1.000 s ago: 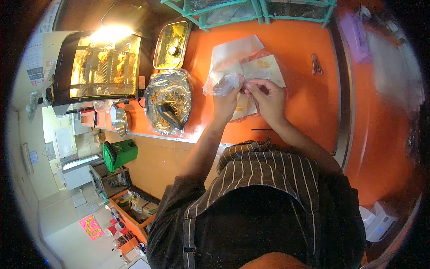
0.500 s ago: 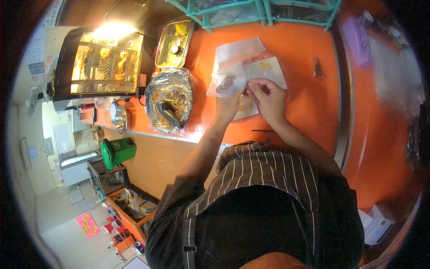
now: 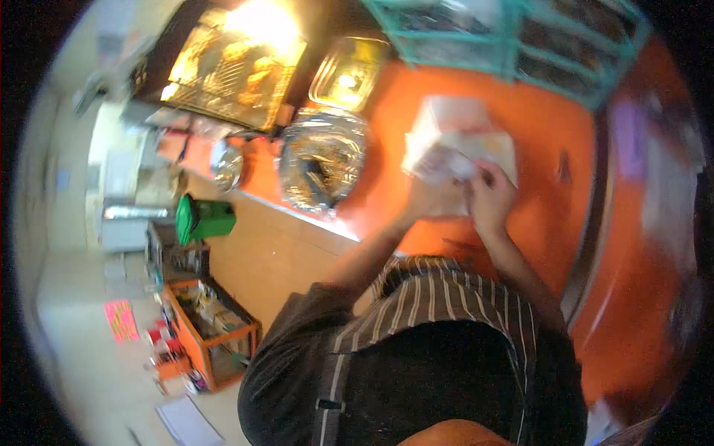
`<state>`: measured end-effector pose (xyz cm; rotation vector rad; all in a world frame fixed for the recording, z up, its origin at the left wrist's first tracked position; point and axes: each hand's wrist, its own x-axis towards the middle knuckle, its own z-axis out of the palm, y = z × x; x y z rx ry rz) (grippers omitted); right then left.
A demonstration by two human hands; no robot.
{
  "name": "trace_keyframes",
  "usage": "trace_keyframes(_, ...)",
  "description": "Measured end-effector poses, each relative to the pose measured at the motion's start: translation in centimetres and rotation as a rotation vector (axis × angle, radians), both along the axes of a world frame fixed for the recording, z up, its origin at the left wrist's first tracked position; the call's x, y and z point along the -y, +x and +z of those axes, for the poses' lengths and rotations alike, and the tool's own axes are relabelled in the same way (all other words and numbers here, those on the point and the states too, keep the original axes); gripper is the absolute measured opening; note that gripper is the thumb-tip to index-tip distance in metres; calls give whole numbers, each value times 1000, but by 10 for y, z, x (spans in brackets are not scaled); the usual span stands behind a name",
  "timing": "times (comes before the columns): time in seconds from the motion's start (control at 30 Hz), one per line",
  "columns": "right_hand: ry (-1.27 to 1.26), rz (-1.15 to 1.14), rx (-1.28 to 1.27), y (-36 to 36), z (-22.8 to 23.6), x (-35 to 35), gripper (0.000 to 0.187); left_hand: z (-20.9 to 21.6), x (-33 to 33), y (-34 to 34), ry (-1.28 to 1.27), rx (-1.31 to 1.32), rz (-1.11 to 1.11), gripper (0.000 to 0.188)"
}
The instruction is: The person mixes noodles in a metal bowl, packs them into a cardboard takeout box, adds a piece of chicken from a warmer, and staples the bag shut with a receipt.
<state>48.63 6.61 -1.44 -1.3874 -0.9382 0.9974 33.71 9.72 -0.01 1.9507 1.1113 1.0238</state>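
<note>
A small clear plastic bag [image 3: 440,165] is between my two hands, over a loose stack of pale paper packets [image 3: 455,117] on the orange tabletop. My left hand [image 3: 433,197] grips the bag from below and the left; the bag and blur partly hide its fingers. My right hand [image 3: 494,196] pinches the bag's right side with thumb and fingertips pressed together. What the bag holds, if anything, is too blurred to tell.
Left of the packets lies a foil-covered round tray [image 3: 343,145] with a dark utensil on it. Behind it are a glass-lidded pan [image 3: 335,78] and a lit oven [image 3: 234,70]. Teal racks [image 3: 513,37] line the back. A green bin [image 3: 212,220] stands on the floor.
My view has swung, so the whole scene sits further right and tilted, and it is blurred. Both hands stay together at the plastic bag over the packets.
</note>
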Motion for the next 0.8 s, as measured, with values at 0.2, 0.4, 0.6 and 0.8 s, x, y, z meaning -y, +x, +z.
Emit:
trace_keyframes(0.2,45,27,-37,3,-28,-2,11,71,9,20,-509,861,-56,30)
trace_keyframes(0.4,67,17,-92,-10,-19,-2,12,17,-1,10,-293,720,5,36)
trace_keyframes(0.6,61,-56,-96,2,-18,-5,15,49,-4,23,-403,752,-108,35)
trace_keyframes(0.8,129,-111,-127,-21,-11,-4,17,36,-14,-1,-379,409,-100,26)
